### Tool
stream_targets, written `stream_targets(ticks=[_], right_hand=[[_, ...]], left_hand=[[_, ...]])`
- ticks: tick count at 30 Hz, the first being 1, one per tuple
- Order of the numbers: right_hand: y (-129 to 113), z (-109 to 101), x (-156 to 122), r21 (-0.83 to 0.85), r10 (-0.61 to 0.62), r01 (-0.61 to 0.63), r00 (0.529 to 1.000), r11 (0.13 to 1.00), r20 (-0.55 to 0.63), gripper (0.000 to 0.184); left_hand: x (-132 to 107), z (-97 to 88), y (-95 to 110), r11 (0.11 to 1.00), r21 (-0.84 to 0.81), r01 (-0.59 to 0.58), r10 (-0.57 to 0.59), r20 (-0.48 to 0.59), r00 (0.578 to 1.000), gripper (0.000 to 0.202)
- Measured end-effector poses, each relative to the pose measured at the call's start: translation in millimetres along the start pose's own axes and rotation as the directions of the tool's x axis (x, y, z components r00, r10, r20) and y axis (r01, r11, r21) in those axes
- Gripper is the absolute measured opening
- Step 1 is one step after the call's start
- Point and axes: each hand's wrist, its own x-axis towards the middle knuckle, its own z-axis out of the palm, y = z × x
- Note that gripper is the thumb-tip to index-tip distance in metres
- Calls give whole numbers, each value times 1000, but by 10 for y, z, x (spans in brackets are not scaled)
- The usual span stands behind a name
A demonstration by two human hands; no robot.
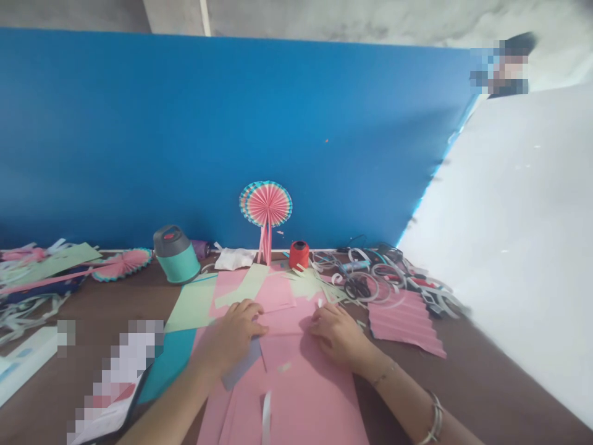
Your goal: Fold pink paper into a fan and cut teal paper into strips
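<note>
A sheet of pink paper (pixel 287 322) lies between my two hands on a stack of larger pink sheets (pixel 308 395). My left hand (pixel 238 330) grips its left side, thumb pointing inward and fingers curled. On the right side, my right hand (pixel 337 337) has its fingertips pressed together at the sheet's edge. A crease or edge runs across the paper between the hands. Under my left hand a grey-blue piece (pixel 243 366) shows in part. A narrow white strip (pixel 266 417) rests on the stack nearer me.
A pleated round paper fan (pixel 266 204) leans against the blue partition (pixel 185 123). Before it stand a teal container (pixel 176 259) and a red spool (pixel 299 254). Tangled cables (pixel 370 281) and a pleated pink sheet (pixel 407 321) lie right; another fan (pixel 123 264) and a phone (pixel 115 395) lie left.
</note>
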Motion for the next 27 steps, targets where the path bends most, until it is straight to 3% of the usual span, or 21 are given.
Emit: stream_targets(ticks=[2,4,6,8,10,15,17,20,23,25,27], right_hand=[[-3,-10,-13,0,-8,8,1000,1000,4,36],[16,12,-23,6,-22,22,999,1000,-33,33],[41,57,-23,53,-25,31,992,998,-123,30],[51,103,-10,160,3,39,968,986,-252,27],[33,131,10,299,60,56,929,953,-364,25],[-65,98,29,542,185,89,884,835,-430,21],[-84,76,20,585,207,103,874,805,-439,21],[-91,70,2,576,162,143,881,805,-445,23],[-101,98,-9,458,21,175,919,871,-393,28],[-117,121,-13,325,-62,177,940,929,-335,30],[-141,141,-16,188,-117,175,952,967,-284,31]], left_hand=[[26,58,-54,991,-126,45,-55,-72,996,48],[58,110,-75,958,-271,97,-156,-209,965,53],[83,140,-64,905,-397,153,-301,-342,890,53],[97,146,-24,840,-494,223,-444,-391,807,41],[101,143,34,779,-563,276,-526,-346,777,23],[98,160,181,660,-692,293,-501,-115,858,29],[99,165,231,613,-732,299,-488,-54,871,30],[104,154,303,538,-798,272,-471,-16,882,36],[98,149,372,490,-840,234,-423,6,906,33],[86,164,415,491,-822,289,-492,12,870,27],[72,186,455,487,-785,382,-622,-5,783,25]])
